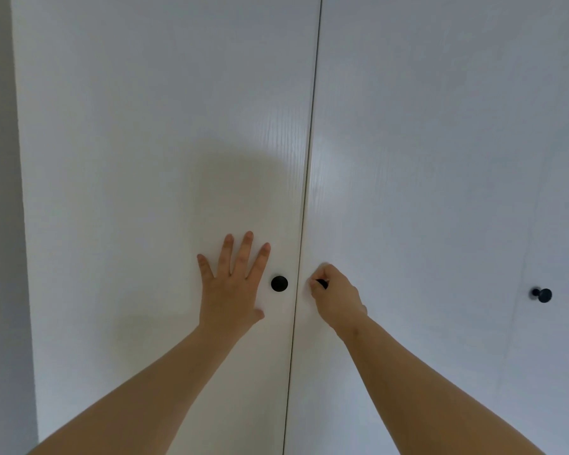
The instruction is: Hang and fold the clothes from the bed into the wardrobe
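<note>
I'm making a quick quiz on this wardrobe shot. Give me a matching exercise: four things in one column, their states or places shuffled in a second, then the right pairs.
Things
1. left hand
2. right hand
3. middle knob
4. far knob

States
A. alone near the right edge of the view
B. closed around a black knob on the right door
C. bare, just left of the gap between the doors
D. flat, fingers spread, on the left door

Pairs: 1-D, 2-B, 3-C, 4-A
</note>
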Action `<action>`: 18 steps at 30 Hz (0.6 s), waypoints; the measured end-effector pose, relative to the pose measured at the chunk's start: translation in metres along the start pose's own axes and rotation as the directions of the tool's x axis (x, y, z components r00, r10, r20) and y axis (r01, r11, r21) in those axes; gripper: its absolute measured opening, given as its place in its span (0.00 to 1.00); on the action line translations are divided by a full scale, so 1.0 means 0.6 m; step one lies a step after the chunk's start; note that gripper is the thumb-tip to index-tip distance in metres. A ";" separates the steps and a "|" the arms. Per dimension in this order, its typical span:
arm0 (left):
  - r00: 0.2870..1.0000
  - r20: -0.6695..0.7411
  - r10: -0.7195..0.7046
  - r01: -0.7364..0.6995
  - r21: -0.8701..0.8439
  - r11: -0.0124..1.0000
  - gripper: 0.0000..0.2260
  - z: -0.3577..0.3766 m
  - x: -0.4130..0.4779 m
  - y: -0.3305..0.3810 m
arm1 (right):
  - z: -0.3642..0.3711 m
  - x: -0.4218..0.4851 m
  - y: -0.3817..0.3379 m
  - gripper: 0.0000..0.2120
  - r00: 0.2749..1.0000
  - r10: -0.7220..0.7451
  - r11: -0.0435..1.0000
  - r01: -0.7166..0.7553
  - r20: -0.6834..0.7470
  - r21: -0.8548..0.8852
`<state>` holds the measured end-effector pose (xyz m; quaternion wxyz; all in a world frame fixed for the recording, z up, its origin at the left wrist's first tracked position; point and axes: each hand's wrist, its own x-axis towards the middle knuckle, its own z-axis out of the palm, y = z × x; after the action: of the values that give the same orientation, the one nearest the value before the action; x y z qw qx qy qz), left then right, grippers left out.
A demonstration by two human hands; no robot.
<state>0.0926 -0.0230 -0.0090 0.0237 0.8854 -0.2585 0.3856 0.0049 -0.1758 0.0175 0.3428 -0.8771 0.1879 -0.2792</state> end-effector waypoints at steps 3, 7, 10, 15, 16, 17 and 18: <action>1.000 -0.020 0.004 -0.003 0.020 1.000 0.56 -0.002 0.000 0.001 | 0.000 0.001 -0.003 0.10 0.999 0.007 0.997 -0.011 0.039 0.081; 0.999 -0.036 0.017 -0.017 0.012 1.000 0.56 -0.001 -0.002 0.001 | 0.003 0.005 0.000 0.11 0.998 0.016 0.993 -0.022 0.054 0.115; 1.000 -0.016 0.010 -0.010 0.025 1.000 0.56 0.008 0.000 0.001 | 0.007 0.008 0.005 0.11 0.999 0.013 0.988 -0.019 0.044 0.152; 0.998 0.057 0.003 -0.004 0.012 1.000 0.54 -0.012 -0.003 -0.004 | 0.004 0.000 0.000 0.10 0.998 -0.010 0.978 -0.004 0.065 0.207; 0.996 0.093 0.000 -0.002 0.013 1.000 0.54 -0.016 -0.004 -0.005 | 0.003 -0.002 -0.001 0.09 0.998 -0.013 0.973 -0.002 0.063 0.232; 0.992 0.124 0.003 -0.003 0.006 1.000 0.54 -0.021 -0.004 -0.001 | 0.001 -0.007 -0.002 0.08 0.998 -0.007 0.967 -0.010 0.066 0.254; 0.987 0.159 0.009 -0.007 -0.010 1.000 0.55 -0.026 -0.003 0.000 | -0.001 -0.013 -0.003 0.06 0.998 -0.010 0.958 -0.010 0.067 0.287</action>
<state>0.0808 -0.0184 0.0007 0.0054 0.9122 -0.2649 0.3125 -0.0014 -0.1706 0.0160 0.4726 -0.8271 0.1335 -0.2736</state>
